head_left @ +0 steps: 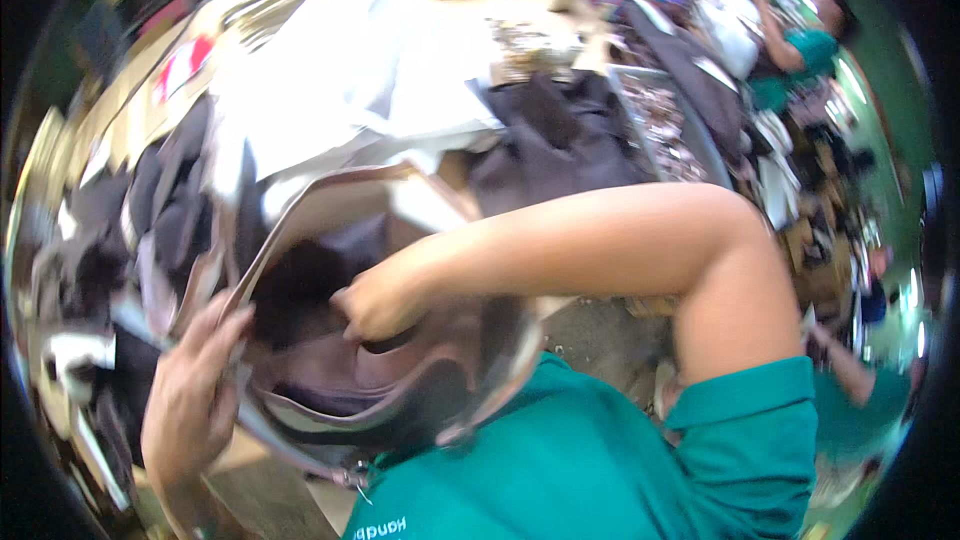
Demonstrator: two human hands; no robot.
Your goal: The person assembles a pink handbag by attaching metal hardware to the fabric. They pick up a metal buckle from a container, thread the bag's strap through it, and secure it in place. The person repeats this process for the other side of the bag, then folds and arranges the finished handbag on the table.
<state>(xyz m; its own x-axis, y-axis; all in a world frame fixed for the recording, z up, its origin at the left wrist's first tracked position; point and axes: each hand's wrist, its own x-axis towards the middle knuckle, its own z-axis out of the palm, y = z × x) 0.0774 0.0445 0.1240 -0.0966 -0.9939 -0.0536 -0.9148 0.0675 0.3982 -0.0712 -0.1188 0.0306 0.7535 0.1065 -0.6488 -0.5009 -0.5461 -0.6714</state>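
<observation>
A brown handbag (pixel 335 198) with a pale rim gapes toward me, pressed up close to my green shirt. My left hand (pixel 195 390) holds its left rim, the fingers bent over the edge. Deep in the opening is my right hand (pixel 390 298), its fingers curled together near an inner pocket (pixel 410 365) in the brownish lining. Blur hides whether those fingertips pinch the lining or something small. The bag's underside is out of sight.
White sheets (pixel 320 70) cover much of the table beyond the bag. Dark fabric pieces (pixel 550 135) lie behind my right forearm, beside a grey tray (pixel 690 130) of small parts. More dark bags (pixel 100 230) crowd the left. People in green (pixel 815 50) are at the right.
</observation>
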